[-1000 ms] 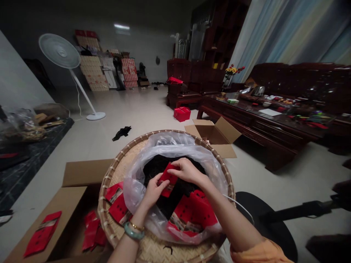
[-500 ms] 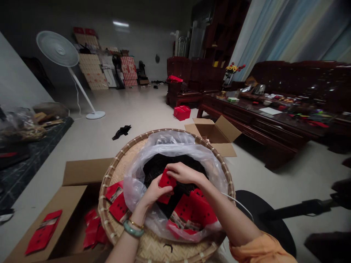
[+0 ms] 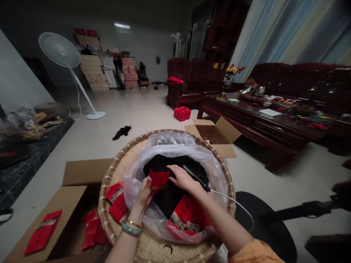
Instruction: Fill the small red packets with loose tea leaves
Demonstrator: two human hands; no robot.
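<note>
My left hand (image 3: pixel 145 193) is closed on the lower left side of a small red packet (image 3: pixel 159 179), its mouth facing up. At the packet's right edge is my right hand (image 3: pixel 183 178), thumb and forefinger apart; whether it touches the packet is unclear. Both hands are over a clear plastic bag (image 3: pixel 134 182) of dark loose stuff, like tea leaves (image 3: pixel 164 202). Beside my right hand lies a slim black tool (image 3: pixel 199 178) with a white cord. Several more red packets (image 3: pixel 189 215) rest in the bag's near side, partly behind my right forearm.
The bag sits in a round woven bamboo tray (image 3: pixel 115 164), where other red packets (image 3: pixel 118 206) lie at left. An open carton (image 3: pixel 74 201) with red packets stands left. Another carton (image 3: pixel 216 133) is beyond the tray. A black stand base (image 3: pixel 265 223) is at right.
The packet has turned upright in my left hand and its mouth has come open. My right hand has let go of its top and shifted slightly, and the black corded tool has come into view.
</note>
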